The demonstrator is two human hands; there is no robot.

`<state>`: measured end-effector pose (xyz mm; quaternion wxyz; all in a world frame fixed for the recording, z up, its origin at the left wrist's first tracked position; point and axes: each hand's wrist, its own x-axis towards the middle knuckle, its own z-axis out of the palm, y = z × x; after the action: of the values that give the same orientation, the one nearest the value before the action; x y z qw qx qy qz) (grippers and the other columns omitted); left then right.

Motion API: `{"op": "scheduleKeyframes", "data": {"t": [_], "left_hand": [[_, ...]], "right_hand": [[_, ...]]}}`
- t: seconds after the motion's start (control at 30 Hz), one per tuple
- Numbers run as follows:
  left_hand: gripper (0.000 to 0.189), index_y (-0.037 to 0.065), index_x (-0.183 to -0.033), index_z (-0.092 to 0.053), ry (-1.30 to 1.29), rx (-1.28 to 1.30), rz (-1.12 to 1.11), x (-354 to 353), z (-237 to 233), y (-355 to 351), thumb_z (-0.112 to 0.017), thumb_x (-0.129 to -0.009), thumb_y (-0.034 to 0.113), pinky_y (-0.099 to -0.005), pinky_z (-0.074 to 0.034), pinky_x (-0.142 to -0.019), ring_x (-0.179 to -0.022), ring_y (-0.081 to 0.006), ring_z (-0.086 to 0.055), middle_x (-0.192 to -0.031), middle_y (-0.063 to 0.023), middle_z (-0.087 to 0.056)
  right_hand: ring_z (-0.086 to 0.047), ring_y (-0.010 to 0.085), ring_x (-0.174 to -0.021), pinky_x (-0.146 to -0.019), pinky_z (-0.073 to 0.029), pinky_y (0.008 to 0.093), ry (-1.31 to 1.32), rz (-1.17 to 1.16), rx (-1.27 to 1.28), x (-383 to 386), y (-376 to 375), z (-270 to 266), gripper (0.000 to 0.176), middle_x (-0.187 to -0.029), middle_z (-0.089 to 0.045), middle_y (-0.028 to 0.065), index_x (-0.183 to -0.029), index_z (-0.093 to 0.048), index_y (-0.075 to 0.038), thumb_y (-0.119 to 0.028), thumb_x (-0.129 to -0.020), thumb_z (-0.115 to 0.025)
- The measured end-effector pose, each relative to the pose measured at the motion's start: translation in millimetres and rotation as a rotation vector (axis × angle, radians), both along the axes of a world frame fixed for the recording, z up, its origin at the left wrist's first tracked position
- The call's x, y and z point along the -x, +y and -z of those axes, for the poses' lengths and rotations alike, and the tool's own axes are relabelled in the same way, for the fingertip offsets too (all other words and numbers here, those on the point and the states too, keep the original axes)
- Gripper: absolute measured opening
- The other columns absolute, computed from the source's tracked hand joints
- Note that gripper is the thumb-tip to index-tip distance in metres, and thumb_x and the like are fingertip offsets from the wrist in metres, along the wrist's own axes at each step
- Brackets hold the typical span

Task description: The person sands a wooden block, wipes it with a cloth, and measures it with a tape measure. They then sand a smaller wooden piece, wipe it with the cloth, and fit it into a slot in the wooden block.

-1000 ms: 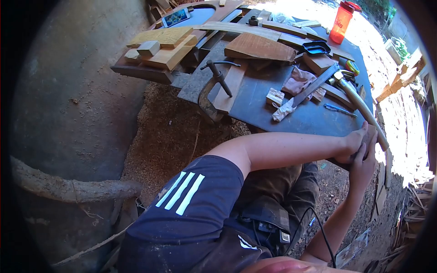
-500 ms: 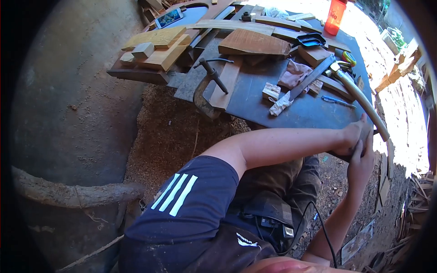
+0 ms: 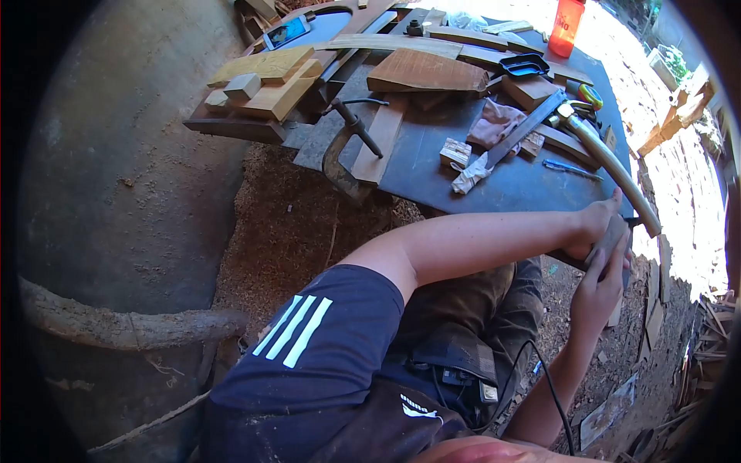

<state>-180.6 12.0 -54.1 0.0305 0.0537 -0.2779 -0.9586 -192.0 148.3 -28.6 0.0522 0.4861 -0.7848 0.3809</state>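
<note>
Between left hand [image 3: 593, 222] and right hand [image 3: 600, 288] lies a block [image 3: 609, 238].

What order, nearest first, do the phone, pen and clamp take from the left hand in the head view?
1. Pen: just beyond the left hand.
2. Clamp: well to the left of the pen.
3. Phone: far left, beyond the clamp.
</note>
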Motion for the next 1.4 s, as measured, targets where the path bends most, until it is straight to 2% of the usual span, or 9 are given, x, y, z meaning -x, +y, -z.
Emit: {"op": "scheduleKeyframes", "data": {"t": [0.13, 0.27, 0.5, 0.53, 0.6, 0.67, 0.73, 0.77, 1.4], "left_hand": [[0.087, 0.001, -0.116, -0.054, -0.094, -0.014, -0.016, -4.9, -16.2, 1.1, -0.011, -0.098, 0.075, -0.0519, -0.044, -0.102, -0.112, -0.0343, -0.059, -0.108, -0.0218, -0.064], [0.104, 0.004, -0.155, -0.028, 0.120, 0.035, 0.018, 32.7, 35.9, -7.4, -0.019, -0.091, 0.085, -0.0482, -0.028, -0.117, -0.138, -0.0345, -0.041, -0.154, -0.0250, -0.036], [0.057, 0.002, -0.123, -0.052, -0.099, -0.142, 0.011, -22.8, -31.4, 7.5, -0.035, -0.107, 0.053, -0.0437, -0.026, -0.118, -0.115, -0.0282, -0.059, -0.112, -0.0179, -0.062], [0.086, 0.002, -0.128, -0.052, 0.148, 0.053, 0.060, 39.8, 30.1, 1.3, -0.015, -0.099, 0.073, -0.0482, -0.038, -0.110, -0.112, -0.0356, -0.057, -0.121, -0.0242, -0.061], [0.062, 0.002, -0.131, -0.051, 0.218, 1.638, -0.598, 9.1, 38.5, -21.8, -0.068, -0.087, 0.043, -0.0455, -0.028, -0.116, -0.119, -0.0369, -0.053, -0.119, -0.0213, -0.059], [0.071, 0.005, -0.137, -0.049, 0.294, 1.717, -0.565, 16.0, 42.9, -28.4, -0.047, -0.089, 0.057, -0.0484, -0.033, -0.113, -0.124, -0.0355, -0.053, -0.127, -0.0198, -0.059], [0.075, 0.006, -0.139, -0.048, 0.239, 1.026, -0.324, 10.2, 30.6, -17.1, -0.024, -0.102, 0.066, -0.0497, -0.043, -0.107, -0.120, -0.0309, -0.058, -0.128, -0.0180, -0.060], [0.064, 0.004, -0.137, -0.048, 0.129, 0.270, -0.149, -11.5, -0.6, -5.2, -0.027, -0.107, 0.056, -0.0471, -0.047, -0.104, -0.116, -0.0280, -0.060, -0.125, -0.0169, -0.060], [0.088, -0.002, -0.146, -0.037, -0.030, 0.262, -0.142, -13.8, -24.3, 9.3, -0.005, -0.102, 0.066, -0.0520, -0.049, -0.102, -0.115, -0.0398, -0.062, -0.125, -0.0273, -0.062]], "right_hand": [[-0.060, 0.0401, -0.123, -0.099, -0.047, 0.0444, -0.021, 0.023, 0.012, 0.4, -7.9, 1.6, 0.052, -0.133, -0.061, 0.0271, -0.151, -0.041, -0.001, -0.022, -0.103, -0.045], [-0.057, 0.0402, -0.128, -0.103, -0.046, 0.0446, -0.155, 0.050, -0.021, 25.0, -36.8, -7.4, 0.052, -0.137, -0.058, 0.0280, -0.151, -0.040, 0.000, -0.022, -0.103, -0.045], [-0.060, 0.0413, -0.123, -0.102, -0.047, 0.0431, -0.045, 0.062, 0.018, -15.9, -2.0, -1.6, 0.052, -0.133, -0.060, 0.0281, -0.152, -0.040, -0.003, -0.019, -0.102, -0.045], [-0.060, 0.0396, -0.123, -0.101, -0.047, 0.0439, -0.051, 0.125, -0.036, -19.9, -4.4, -5.9, 0.052, -0.130, -0.062, 0.0266, -0.151, -0.041, -0.005, -0.017, -0.101, -0.045], [-0.063, 0.0423, -0.115, -0.097, -0.049, 0.0469, 0.030, -0.005, 0.106, -0.1, -21.7, 0.4, 0.053, -0.128, -0.062, 0.0262, -0.151, -0.041, -0.006, -0.017, -0.099, -0.049], [-0.065, 0.0511, -0.093, -0.078, -0.051, 0.0552, -0.049, 0.045, 0.098, 10.2, -38.6, -13.4, 0.050, -0.108, -0.066, 0.0298, -0.146, -0.048, -0.008, -0.019, -0.097, -0.051], [-0.066, 0.0503, -0.087, -0.075, -0.051, 0.0556, -0.052, 0.126, 0.046, 19.8, -45.9, -18.5, 0.052, -0.092, -0.067, 0.0320, -0.145, -0.049, -0.006, -0.024, -0.096, -0.054], [-0.066, 0.0501, -0.083, -0.073, -0.051, 0.0558, 0.035, 0.113, 0.130, 20.3, -45.6, -9.2, 0.054, -0.088, -0.068, 0.0299, -0.147, -0.045, -0.006, -0.023, -0.096, -0.053], [-0.068, 0.0352, -0.061, -0.061, -0.056, 0.0458, 0.129, 0.041, -0.052, -22.3, 11.6, 5.8, 0.061, -0.076, -0.067, 0.0178, -0.150, -0.037, 0.002, -0.015, -0.094, -0.056]]}}
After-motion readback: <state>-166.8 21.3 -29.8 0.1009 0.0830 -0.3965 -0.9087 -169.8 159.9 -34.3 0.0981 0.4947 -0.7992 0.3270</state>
